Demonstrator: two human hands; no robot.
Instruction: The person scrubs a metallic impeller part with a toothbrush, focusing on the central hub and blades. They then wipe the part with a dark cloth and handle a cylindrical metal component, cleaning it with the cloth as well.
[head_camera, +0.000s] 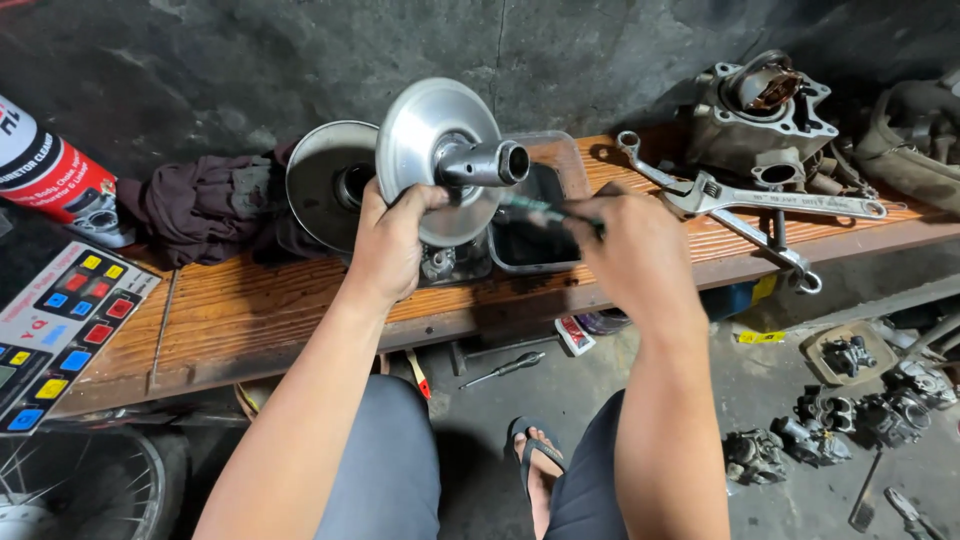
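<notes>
the left hand (388, 238) is gripping the rim of a silver pulley disc (425, 150), fingers curled over its lower edge, holding it tilted above the wooden bench (250, 310) so its hollow hub (487, 163) is pointing right. the right hand (640, 255) is pinching a thin green-handled tool (545, 208), whose tip is sitting just below the hub; the tip itself is too blurred to make out. a second disc (325, 185) is partly hiding behind the first. a clear tray (545, 240) of dark liquid is sitting just right of the disc, half covered by the hands. far left of the disc, a red-and-white spray can (55, 170) is cut off by the edge, with a sheet of coloured squares (60, 325) below it. wrenches (770, 200) are lying well right.
</notes>
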